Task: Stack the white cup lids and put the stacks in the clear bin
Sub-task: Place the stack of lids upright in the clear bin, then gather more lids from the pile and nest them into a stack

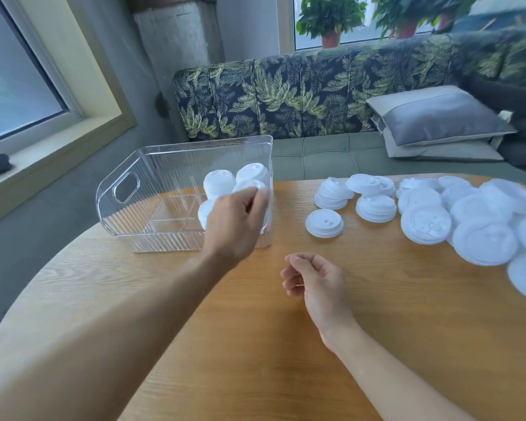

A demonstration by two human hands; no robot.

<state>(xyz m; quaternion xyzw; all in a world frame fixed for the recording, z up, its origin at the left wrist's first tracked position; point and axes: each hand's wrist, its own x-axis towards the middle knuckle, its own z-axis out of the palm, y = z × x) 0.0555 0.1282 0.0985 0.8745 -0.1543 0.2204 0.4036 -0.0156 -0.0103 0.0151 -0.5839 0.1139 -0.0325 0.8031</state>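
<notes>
So far a few lid stacks (220, 183) sit in the clear bin (125, 214), just past my left hand (237, 221). Its fingers are curled and blurred, so I can't tell if they're gripping a stack. Right hand (313, 278) is loosely curled and holds nothing. Most loose lids (425, 221) lie on the surface (255, 344) beyond it. Well under half done.

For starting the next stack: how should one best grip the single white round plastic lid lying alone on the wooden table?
Probably pinch its rim at opposite edges from above: the single white round plastic lid lies flat, dome up, apart from the other lids.
</notes>
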